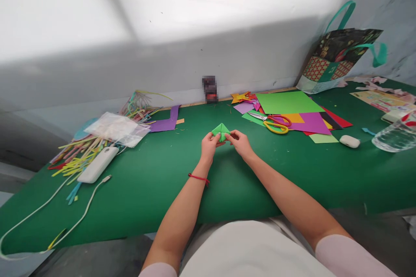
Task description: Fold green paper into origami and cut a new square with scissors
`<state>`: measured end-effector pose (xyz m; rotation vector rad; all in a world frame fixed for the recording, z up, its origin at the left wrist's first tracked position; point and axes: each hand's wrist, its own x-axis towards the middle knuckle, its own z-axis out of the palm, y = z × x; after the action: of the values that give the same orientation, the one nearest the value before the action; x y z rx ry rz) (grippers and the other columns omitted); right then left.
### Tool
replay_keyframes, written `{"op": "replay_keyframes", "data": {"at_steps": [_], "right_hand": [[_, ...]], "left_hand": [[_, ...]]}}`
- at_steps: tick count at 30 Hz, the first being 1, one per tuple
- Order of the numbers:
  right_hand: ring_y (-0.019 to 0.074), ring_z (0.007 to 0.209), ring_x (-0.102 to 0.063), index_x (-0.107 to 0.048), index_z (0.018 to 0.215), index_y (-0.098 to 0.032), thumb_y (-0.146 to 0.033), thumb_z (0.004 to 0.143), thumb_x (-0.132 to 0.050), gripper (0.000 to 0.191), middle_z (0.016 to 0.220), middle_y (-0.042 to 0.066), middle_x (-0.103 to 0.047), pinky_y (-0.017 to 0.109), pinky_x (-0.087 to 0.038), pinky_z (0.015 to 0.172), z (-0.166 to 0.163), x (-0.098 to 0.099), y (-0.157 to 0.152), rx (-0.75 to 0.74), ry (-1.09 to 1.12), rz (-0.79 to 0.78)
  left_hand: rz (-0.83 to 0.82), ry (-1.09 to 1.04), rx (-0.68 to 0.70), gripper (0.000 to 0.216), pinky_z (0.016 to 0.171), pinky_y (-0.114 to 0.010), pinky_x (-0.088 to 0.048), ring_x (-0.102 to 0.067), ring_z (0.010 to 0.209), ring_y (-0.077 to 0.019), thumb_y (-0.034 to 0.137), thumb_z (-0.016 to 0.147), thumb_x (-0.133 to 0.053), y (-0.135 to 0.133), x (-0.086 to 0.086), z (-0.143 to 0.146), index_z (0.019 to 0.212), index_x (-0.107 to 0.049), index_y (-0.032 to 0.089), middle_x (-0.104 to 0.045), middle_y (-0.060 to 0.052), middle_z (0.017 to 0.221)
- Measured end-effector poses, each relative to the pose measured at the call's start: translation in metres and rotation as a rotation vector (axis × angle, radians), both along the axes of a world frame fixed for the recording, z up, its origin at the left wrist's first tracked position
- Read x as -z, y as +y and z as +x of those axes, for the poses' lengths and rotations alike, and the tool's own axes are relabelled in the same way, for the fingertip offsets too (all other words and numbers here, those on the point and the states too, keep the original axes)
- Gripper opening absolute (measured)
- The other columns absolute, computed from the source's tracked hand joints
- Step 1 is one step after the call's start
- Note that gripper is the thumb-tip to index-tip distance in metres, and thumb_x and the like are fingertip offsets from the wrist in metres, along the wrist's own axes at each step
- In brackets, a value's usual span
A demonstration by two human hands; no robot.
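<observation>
A small folded piece of light green paper rests on the green table in front of me. My left hand pinches its left side with closed fingers. My right hand pinches its right side the same way. A red thread bracelet circles my left wrist.
To the right lie yellow-and-red scissors on a pile of coloured paper sheets, a white earbud case and a clear plastic bottle. A patterned bag leans at the wall. On the left are paper strips, a plastic bag and a white power bank with cables.
</observation>
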<state>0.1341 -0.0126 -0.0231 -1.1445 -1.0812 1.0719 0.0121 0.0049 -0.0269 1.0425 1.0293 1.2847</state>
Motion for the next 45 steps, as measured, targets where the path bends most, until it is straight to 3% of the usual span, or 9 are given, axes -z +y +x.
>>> {"op": "replay_keyframes", "data": {"at_steps": [5,11,18,24,31,36,40,45], "right_hand": [[0.0161,0.062,-0.054,-0.054,0.059,-0.021,-0.062,0.053,-0.067,0.043,0.059,-0.002,-0.055,0.028,-0.041,0.055,0.002,0.002,0.002,0.018,0.037,-0.015],[0.0153,0.061,-0.053,-0.052,0.056,-0.021,-0.062,0.05,-0.07,0.045,0.057,-0.002,-0.054,0.028,-0.041,0.055,0.005,0.003,0.006,0.034,0.1,-0.041],[0.0159,0.064,-0.057,-0.055,0.058,-0.02,-0.063,0.049,-0.07,0.047,0.06,0.0,-0.059,0.027,-0.043,0.055,0.003,0.003,0.003,-0.033,0.119,-0.069],[0.0131,0.047,-0.053,-0.052,0.062,-0.021,-0.074,0.051,-0.063,0.055,0.051,-0.003,-0.055,0.029,-0.046,0.051,0.002,0.008,0.008,-0.111,0.233,-0.077],[0.0129,0.043,-0.052,-0.051,0.07,-0.022,-0.068,0.054,-0.065,0.051,0.05,-0.005,-0.053,0.029,-0.047,0.047,0.0,0.01,0.008,-0.184,0.226,-0.019],[0.0126,0.045,-0.053,-0.053,0.078,-0.021,-0.062,0.055,-0.069,0.05,0.051,-0.006,-0.055,0.028,-0.048,0.048,-0.001,0.008,0.007,-0.233,0.215,0.008],[0.0113,0.041,-0.05,-0.05,0.073,-0.021,-0.063,0.057,-0.067,0.048,0.049,-0.006,-0.054,0.027,-0.045,0.044,-0.002,0.011,0.007,-0.199,0.174,0.037],[0.011,0.037,-0.047,-0.047,0.066,-0.021,-0.067,0.059,-0.064,0.049,0.043,-0.006,-0.05,0.025,-0.041,0.039,-0.004,0.014,0.006,-0.128,0.144,0.05]], "left_hand": [[0.084,0.131,0.061,0.054,0.063,-0.032,-0.054,-0.065,0.059,-0.0181,0.033,0.071,-0.067,-0.001,0.001,0.001,0.12,-0.051,0.018,-0.066,-0.002,0.064],[0.36,0.418,0.004,0.063,0.073,-0.029,-0.05,-0.059,0.095,-0.0235,0.031,0.06,-0.077,-0.002,0.002,-0.001,0.118,-0.057,0.021,-0.06,-0.01,0.108],[0.482,0.556,0.021,0.054,0.08,-0.032,-0.049,-0.057,0.098,-0.0209,0.039,0.073,-0.066,0.006,0.009,-0.007,0.122,-0.052,0.021,-0.056,-0.009,0.108],[0.614,0.648,0.069,0.048,0.082,-0.035,-0.05,-0.057,0.098,-0.0198,0.038,0.079,-0.061,0.009,0.014,-0.009,0.122,-0.05,0.02,-0.057,-0.009,0.107],[0.525,0.512,0.101,0.05,0.078,-0.033,-0.051,-0.06,0.087,-0.0176,0.034,0.077,-0.062,0.005,0.012,-0.005,0.121,-0.048,0.017,-0.059,-0.01,0.107],[0.402,0.327,0.147,0.053,0.07,-0.031,-0.051,-0.06,0.076,-0.0159,0.036,0.075,-0.063,0.005,0.012,-0.002,0.121,-0.045,0.016,-0.062,-0.006,0.09],[0.357,0.267,0.172,0.054,0.06,-0.027,-0.048,-0.056,0.062,-0.0124,0.037,0.074,-0.064,0.003,0.011,0.0,0.12,-0.044,0.016,-0.059,-0.001,0.077],[0.395,0.261,0.111,0.05,0.058,-0.025,-0.045,-0.052,0.059,-0.0106,0.036,0.074,-0.065,-0.001,0.01,0.004,0.116,-0.046,0.016,-0.056,0.001,0.072]]}}
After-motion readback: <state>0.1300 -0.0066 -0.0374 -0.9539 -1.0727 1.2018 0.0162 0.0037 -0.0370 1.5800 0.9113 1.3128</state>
